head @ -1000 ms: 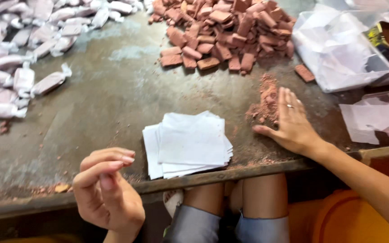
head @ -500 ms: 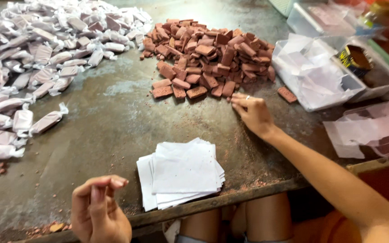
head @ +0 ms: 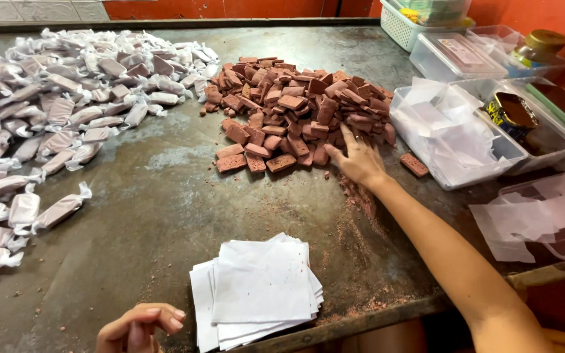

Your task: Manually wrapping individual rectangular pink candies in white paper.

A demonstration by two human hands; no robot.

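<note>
Dark worktable (head: pixel 165 216), right hand (head: pixel 358 160) spread on brown bars (head: pixel 295 104), left hand (head: pixel 140 327) curled, empty, partly cropped

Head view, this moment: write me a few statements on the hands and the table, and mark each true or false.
1. The right hand reaches the near edge of the pile of brown blocks. True.
2. The left hand presses flat on the stack of white paper squares. False: it is curled at the table's near edge, beside the stack.
3. The wrapped pieces lie left of the brown pile. True.
4. The paper stack sits inside a clear tub. False: it lies on the bare table.
</note>
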